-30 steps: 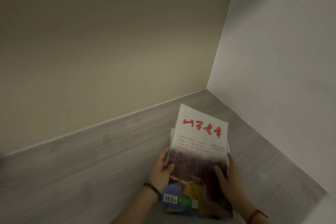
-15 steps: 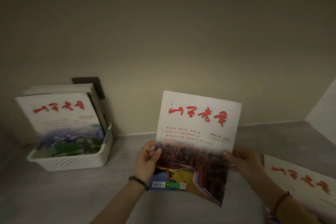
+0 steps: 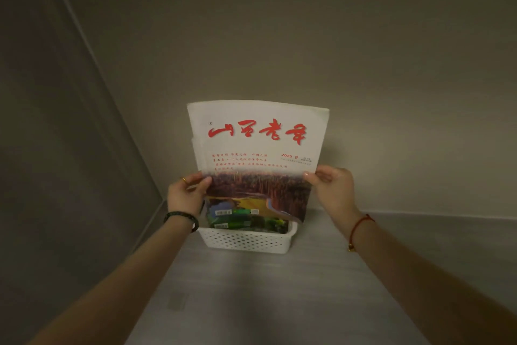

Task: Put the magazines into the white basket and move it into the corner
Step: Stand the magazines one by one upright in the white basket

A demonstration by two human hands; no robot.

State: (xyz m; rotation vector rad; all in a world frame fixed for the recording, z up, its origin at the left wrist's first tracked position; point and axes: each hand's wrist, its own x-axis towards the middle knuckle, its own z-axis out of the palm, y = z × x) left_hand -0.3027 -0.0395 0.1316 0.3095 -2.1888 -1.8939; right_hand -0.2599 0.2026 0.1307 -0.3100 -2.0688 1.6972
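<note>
Magazine (image 3: 257, 148) moved above one white basket (image 3: 246, 241) (stocked) | left hand (image 3: 186, 195), right hand (image 3: 333, 190): fingers (image 3: 202, 181) pinch its sides

Floor (image 3: 279, 302), grey wood-grain, dimly lit: one white basket (image 3: 246, 241) with perforated sides, standing directly on it near the far wall (image 3: 279, 36).

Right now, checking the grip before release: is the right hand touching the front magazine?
Touching. The head view shows the right hand pinching the front magazine at its right edge, a fingertip on the cover.
</note>
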